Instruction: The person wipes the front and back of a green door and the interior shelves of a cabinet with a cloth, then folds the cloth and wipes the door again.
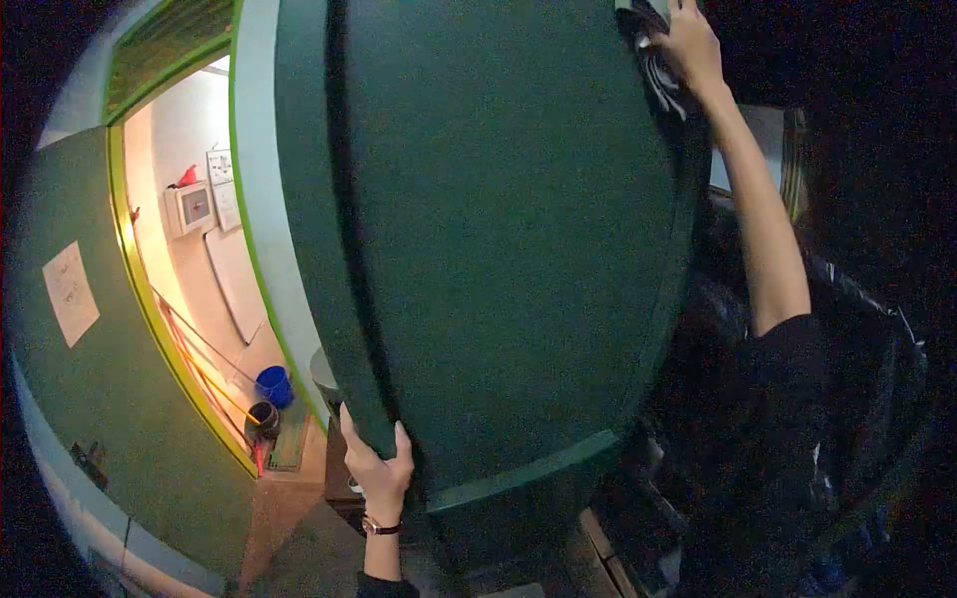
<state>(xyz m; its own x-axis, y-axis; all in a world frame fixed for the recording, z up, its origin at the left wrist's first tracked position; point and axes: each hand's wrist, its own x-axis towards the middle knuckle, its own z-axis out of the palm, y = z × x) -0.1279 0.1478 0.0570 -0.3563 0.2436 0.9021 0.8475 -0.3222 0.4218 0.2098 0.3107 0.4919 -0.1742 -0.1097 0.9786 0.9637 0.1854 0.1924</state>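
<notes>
The large dark-green flat panel door [498, 229] fills the middle of the view; the left hand [377, 468] has its grip curled around the door's lower edge; the right hand [690, 45] presses a dark cloth [653, 60] against its upper right edge, fingers closed on it.

A large door panel [498, 229] is filling the middle of the view. The left hand [377, 468] is gripping its lower left edge, and the right hand [690, 45] is pressing a cloth [658, 70] against its upper right edge. Left of the panel, a doorway is opening onto a corridor where a bucket [273, 385] is sitting on the floor. A paper sheet [70, 292] is hanging on the wall further left.
</notes>
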